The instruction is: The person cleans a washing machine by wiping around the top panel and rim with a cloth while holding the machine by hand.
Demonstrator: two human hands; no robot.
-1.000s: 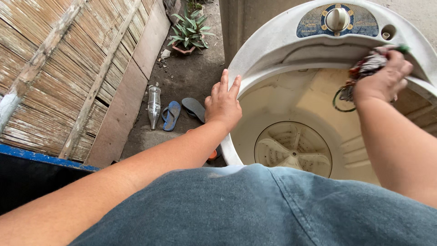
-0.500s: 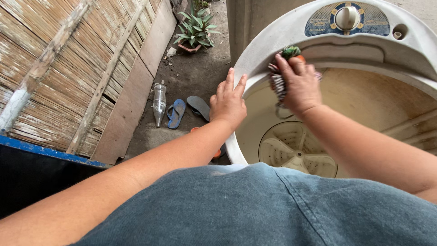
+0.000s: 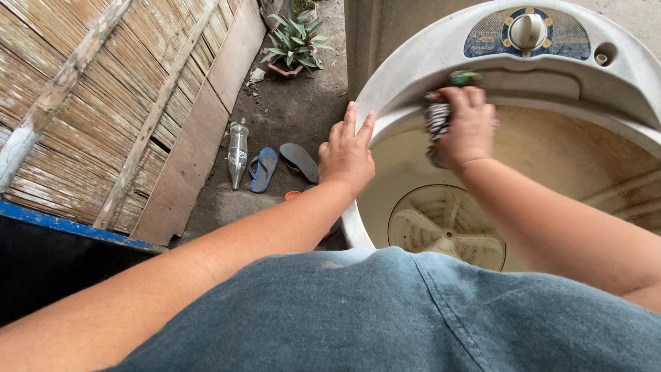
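The washer (image 3: 413, 76), a white top-loader with its lid out of view, fills the right of the head view, and everything else sits around it. Its tub (image 3: 551, 165) is yellowed and stained on the inner wall, and it holds no water or laundry that can be seen; the ribbed agitator (image 3: 444, 231) lies bare at the bottom. A round dial (image 3: 529, 30) sits on the blue panel at the washer's far edge.

To the washer's left runs a bamboo wall (image 3: 89, 103), with a board leaning at its foot. On the dirt beside the washer lie a clear bottle (image 3: 237, 153) and two sandals (image 3: 275, 165), and a potted plant (image 3: 295, 48) stands farther off, beyond the washer's left corner.

The left hand (image 3: 348, 155) rests flat on the washer's near-left rim, fingers straight and slightly spread, holding nothing. The right hand (image 3: 468, 127) is up at the tub's far-left inner wall, just under the rim, fingers curled tight around a scrubber (image 3: 437, 117), a dark striped wad with a green bit showing at the top.

Judging by the grime, the scrubbing looks far from done: most of the tub wall is discoloured, and only the upper band by the scrubber is being worked.
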